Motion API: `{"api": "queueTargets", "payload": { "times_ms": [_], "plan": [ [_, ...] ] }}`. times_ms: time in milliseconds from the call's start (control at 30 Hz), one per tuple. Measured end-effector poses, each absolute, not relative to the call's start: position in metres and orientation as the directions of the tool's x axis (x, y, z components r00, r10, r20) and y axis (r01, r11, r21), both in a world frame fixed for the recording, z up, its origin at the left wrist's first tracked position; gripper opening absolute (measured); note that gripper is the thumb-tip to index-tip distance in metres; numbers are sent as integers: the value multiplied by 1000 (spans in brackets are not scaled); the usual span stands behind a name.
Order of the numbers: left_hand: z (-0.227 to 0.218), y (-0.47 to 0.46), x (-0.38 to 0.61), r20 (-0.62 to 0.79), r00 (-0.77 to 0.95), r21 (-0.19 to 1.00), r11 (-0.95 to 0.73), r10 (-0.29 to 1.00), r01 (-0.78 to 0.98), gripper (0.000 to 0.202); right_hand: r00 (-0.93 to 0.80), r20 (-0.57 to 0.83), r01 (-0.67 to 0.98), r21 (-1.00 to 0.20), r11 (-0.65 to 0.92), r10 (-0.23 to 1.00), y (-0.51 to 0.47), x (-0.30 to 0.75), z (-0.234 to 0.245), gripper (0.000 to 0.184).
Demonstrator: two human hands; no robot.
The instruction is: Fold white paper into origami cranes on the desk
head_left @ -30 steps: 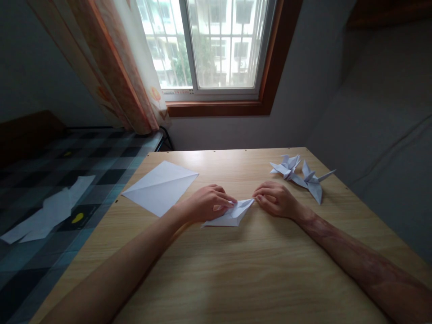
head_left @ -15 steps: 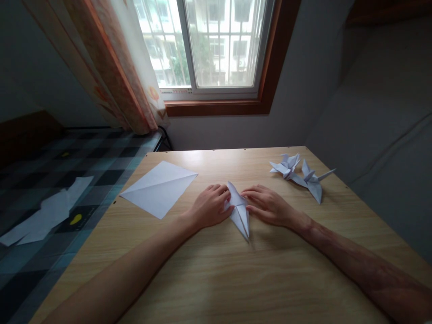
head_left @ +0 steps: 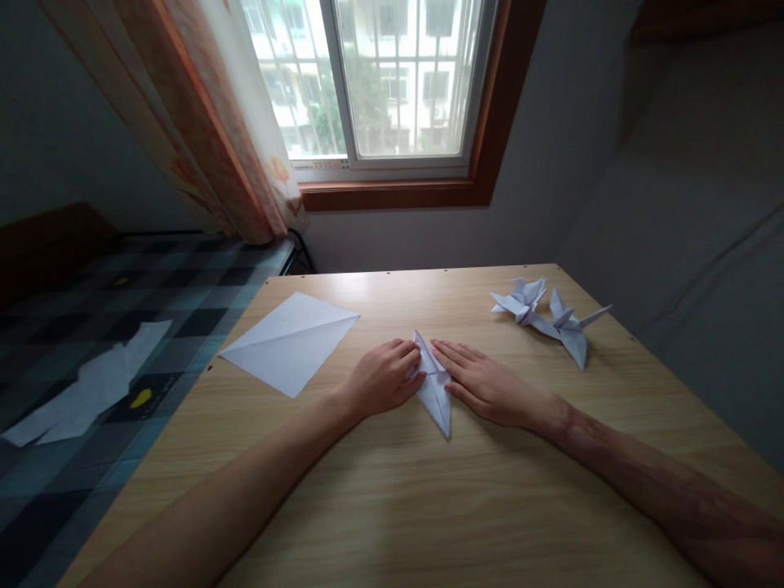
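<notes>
A narrow, diamond-like piece of folded white paper point(head_left: 436, 396) lies on the wooden table point(head_left: 392, 506) between my hands, its long point towards me. My left hand point(head_left: 387, 376) is closed at its left edge, with fingers curled and the thumb on the paper. My right hand point(head_left: 483, 377) rests flat on the right side, fingers stretched out over the upper flap and thumb against the edge. The upper tip shows between my fingertips; the paper's left and right edges are partly hidden under my fingers.
A creased square sheet point(head_left: 294, 343) lies at the table's left. Folded paper cranes point(head_left: 569, 331) stand at the back right. Paper strips point(head_left: 91, 392) lie on the checked bed point(head_left: 37, 523) beside the table. A window point(head_left: 404, 82) and a curtain point(head_left: 208, 122) are behind.
My right fingers have straightened and slid left onto the paper. The upper flap, raised before, is now pressed flatter. My left hand stays almost in place.
</notes>
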State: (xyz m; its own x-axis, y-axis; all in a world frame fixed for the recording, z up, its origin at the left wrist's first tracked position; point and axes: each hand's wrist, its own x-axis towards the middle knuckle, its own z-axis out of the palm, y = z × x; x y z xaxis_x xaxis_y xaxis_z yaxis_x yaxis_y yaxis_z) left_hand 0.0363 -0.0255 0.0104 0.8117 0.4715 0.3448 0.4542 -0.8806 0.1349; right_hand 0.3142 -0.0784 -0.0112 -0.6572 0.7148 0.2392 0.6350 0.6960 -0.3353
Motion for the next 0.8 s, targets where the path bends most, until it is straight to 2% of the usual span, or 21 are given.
{"api": "queueTargets", "payload": {
  "times_ms": [100, 233, 433, 567, 667, 800],
  "plan": [
    [11, -26, 36, 330, 806, 150, -871, 491, 468, 21, -655, 164, 666, -337, 666, 738, -82, 313, -11, 71],
    [8, -28, 37, 322, 798, 170, -861, 509, 480, 21, -634, 153, 674, -372, 638, 758, -84, 311, -12, 74],
    [-1, -23, 34, 382, 743, 320, -833, 550, 452, 20, -589, 290, 651, -383, 656, 754, -80, 308, -10, 64],
    [0, -18, 32, 392, 719, 339, -817, 573, 466, 26, -565, 402, 652, -316, 689, 720, -78, 308, -3, 53],
    [1, -16, 31, 379, 751, 401, -827, 541, 394, 26, -546, 470, 653, -280, 704, 694, -79, 307, 0, 42],
    [3, -15, 29, 379, 800, 523, -821, 465, 229, 26, -552, 498, 626, -283, 727, 669, -79, 309, 0, 42]
  ]
}}
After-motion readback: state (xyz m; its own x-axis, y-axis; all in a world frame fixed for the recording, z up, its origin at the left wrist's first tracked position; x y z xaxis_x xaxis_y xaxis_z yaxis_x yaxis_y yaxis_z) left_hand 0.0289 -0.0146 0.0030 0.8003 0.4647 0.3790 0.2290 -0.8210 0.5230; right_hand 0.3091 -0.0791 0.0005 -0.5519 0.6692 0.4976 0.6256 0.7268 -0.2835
